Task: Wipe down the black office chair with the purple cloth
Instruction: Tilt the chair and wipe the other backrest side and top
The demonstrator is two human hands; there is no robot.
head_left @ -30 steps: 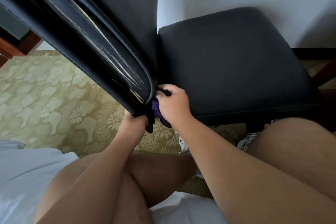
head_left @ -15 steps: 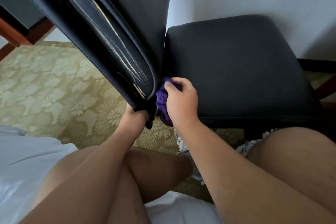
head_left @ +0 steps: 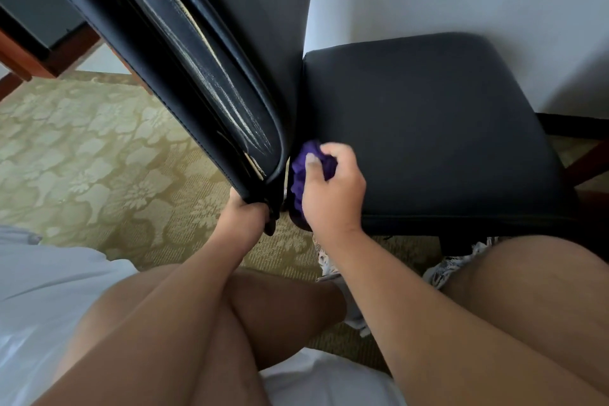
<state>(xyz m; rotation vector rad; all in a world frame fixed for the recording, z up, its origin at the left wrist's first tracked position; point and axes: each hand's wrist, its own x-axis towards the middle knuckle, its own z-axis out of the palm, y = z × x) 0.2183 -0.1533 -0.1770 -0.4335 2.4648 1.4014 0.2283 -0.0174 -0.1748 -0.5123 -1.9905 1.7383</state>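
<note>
Purple cloth [head_left: 298, 175] sits bunched in our right hand [head_left: 334, 198], which curls round it beside the seat [head_left: 428, 128]; our left hand [head_left: 244, 216] grips the backrest [head_left: 197, 59] lower corner.

You wear a white garment [head_left: 49, 300], seen at eight and six o'clock; your left hand [head_left: 245, 216], right hand [head_left: 333, 198], forearms and thighs are bare; white lacy fabric [head_left: 451, 265] edges your right thigh at four o'clock.
</note>
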